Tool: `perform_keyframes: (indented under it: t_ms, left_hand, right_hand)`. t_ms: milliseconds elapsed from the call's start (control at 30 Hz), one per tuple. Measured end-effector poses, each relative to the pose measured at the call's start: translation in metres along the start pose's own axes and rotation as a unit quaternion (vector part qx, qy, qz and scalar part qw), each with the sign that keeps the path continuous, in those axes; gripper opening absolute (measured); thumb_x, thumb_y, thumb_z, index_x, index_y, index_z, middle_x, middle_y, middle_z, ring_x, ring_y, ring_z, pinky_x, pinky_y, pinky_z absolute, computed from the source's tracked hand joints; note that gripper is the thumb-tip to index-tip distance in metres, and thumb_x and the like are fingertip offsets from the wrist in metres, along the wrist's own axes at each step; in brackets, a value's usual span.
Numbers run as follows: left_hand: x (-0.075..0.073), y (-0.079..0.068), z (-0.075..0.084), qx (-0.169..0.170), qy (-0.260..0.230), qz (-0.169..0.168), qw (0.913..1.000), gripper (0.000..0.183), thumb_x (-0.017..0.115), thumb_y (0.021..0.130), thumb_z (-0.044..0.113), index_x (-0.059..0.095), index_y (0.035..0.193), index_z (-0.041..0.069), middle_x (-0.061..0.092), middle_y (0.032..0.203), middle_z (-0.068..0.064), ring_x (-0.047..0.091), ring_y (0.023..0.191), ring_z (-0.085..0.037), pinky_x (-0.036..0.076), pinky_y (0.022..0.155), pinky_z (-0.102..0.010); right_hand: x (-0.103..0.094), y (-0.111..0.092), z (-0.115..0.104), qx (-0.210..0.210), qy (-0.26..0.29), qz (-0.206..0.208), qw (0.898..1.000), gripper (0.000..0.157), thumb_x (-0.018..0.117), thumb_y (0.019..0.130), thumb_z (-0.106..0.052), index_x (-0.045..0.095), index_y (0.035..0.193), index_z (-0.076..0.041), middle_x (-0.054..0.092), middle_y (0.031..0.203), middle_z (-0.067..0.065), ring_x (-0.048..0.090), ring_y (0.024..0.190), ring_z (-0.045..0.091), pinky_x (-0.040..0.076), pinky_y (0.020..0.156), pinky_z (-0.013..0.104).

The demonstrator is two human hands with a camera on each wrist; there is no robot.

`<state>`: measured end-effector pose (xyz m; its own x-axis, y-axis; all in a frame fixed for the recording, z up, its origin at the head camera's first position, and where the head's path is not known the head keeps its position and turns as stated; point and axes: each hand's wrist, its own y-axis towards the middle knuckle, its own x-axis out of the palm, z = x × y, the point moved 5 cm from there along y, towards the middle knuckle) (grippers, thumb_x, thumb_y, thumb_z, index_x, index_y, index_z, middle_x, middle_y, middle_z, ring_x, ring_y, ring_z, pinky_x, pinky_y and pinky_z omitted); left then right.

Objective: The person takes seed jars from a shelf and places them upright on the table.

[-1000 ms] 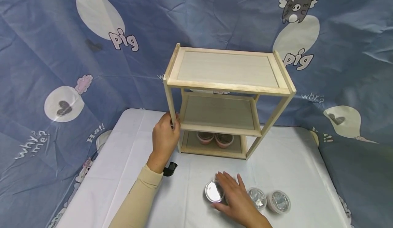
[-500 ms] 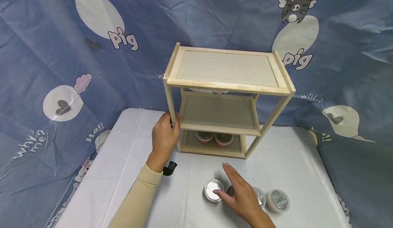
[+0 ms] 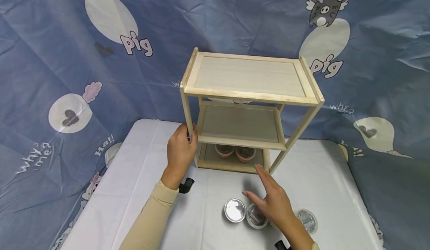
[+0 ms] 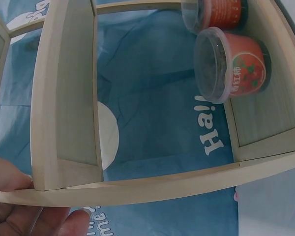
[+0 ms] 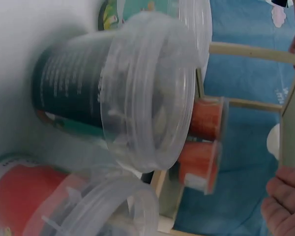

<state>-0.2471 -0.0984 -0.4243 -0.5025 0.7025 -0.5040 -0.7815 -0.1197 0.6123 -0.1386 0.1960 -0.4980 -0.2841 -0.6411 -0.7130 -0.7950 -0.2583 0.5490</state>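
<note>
My left hand [image 3: 181, 151] grips the left front post of a small three-tier wooden shelf [image 3: 240, 144] at the height of its middle board. In the left wrist view, thumb and fingers lie on either side of the post [image 4: 137, 192]. On the bottom board stand two clear-lidded plastic tubs with red labels, one of them the nearer tub [image 4: 236, 66]. My right hand [image 3: 277, 205] hovers over the table before the shelf, thumb and fingers spread, holding nothing. Below it are a silvery-lidded tub [image 3: 234, 210] and a darker tub [image 3: 256, 216]; the right wrist view shows a green-labelled tub [image 5: 73, 81].
Another clear-lidded tub [image 3: 307, 220] stands to the right, and one more is mostly hidden under my right hand. The white-covered table [image 3: 147, 149] meets a blue printed cloth [image 3: 161, 25] behind the shelf. A red-labelled tub [image 5: 27, 196] shows low in the right wrist view.
My right hand has drawn off the tubs, moving forward and to the right, so the darker tub now shows. My left hand stays on the post.
</note>
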Motion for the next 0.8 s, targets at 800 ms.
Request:
perform_keyframes:
  t_ms: [800]
  left_hand:
    - [0.001, 0.0, -0.002, 0.006, 0.007, 0.006, 0.9999, 0.01, 0.066, 0.101, 0.007, 0.07, 0.107, 0.0, 0.07, 0.088, -0.013, 0.07, 0.07, -0.028, 0.057, 0.057, -0.045]
  right_hand:
    - [0.023, 0.022, 0.039, 0.138, 0.012, -0.078, 0.987, 0.097, 0.089, 0.086, -0.034, 0.038, 0.155, 0.01, 0.044, 0.155, 0.032, 0.048, 0.138, 0.049, 0.045, 0.105, 0.062]
